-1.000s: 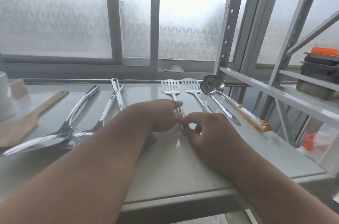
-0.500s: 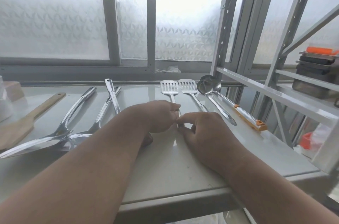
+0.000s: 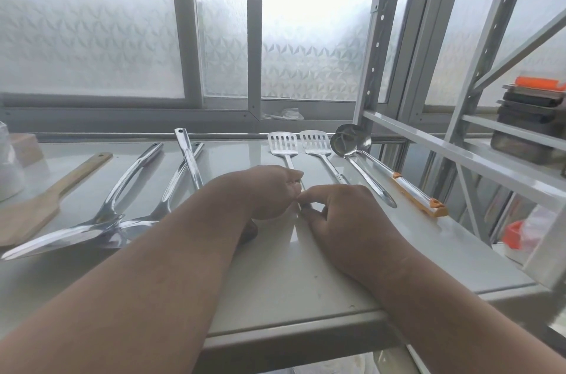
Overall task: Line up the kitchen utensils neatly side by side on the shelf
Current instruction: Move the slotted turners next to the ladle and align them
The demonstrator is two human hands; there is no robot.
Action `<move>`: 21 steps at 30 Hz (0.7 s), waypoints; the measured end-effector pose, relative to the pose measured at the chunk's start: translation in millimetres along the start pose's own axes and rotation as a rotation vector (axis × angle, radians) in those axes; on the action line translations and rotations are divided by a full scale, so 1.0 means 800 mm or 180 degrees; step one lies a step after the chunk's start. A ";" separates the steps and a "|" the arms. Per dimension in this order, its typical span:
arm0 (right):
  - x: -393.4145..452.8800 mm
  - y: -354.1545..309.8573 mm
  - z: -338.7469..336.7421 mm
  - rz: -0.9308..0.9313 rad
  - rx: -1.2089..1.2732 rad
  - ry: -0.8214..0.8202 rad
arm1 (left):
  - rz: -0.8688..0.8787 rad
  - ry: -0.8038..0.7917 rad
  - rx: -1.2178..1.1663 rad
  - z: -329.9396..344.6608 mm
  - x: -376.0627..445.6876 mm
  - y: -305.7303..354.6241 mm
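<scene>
Little shift in the last second: left hand [image 3: 272, 189] and right hand [image 3: 340, 214] still pinch the left slotted steel spatula [image 3: 283, 145] handle, squaring it beside the second slotted steel spatula [image 3: 315, 143].

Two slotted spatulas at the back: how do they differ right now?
Left slotted spatula: both hands, left hand and right hand, pinch its handle; handle mostly hidden.
Right slotted spatula: no hand on it, ribbed handle partly visible, lying beside the ladle.
Shared: steel, slotted heads pointing at the window, side by side.
</scene>
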State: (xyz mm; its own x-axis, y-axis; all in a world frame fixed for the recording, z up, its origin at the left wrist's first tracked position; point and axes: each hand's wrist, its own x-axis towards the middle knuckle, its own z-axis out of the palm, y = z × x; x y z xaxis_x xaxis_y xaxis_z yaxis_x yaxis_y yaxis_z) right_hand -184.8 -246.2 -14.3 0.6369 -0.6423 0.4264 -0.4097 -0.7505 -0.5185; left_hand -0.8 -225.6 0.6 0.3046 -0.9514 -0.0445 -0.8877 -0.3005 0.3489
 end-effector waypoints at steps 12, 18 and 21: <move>0.002 0.000 0.001 -0.0092 -0.0053 0.0072 | 0.0057 -0.0008 0.0072 -0.001 -0.003 0.003; 0.003 0.002 0.003 -0.0097 -0.0102 0.0080 | 0.0045 -0.0015 0.0081 -0.002 -0.002 0.004; 0.002 0.002 0.003 -0.0140 -0.0077 0.0100 | 0.0046 -0.0024 0.0075 -0.002 -0.002 0.005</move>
State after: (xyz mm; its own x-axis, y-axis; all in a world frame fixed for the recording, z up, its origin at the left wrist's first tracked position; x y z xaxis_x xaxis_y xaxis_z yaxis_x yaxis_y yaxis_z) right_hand -183.2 -248.2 -16.0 0.6341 -0.6128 0.4717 -0.3976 -0.7815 -0.4808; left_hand -4.6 -225.0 3.3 0.2891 -0.9562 -0.0466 -0.8999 -0.2880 0.3274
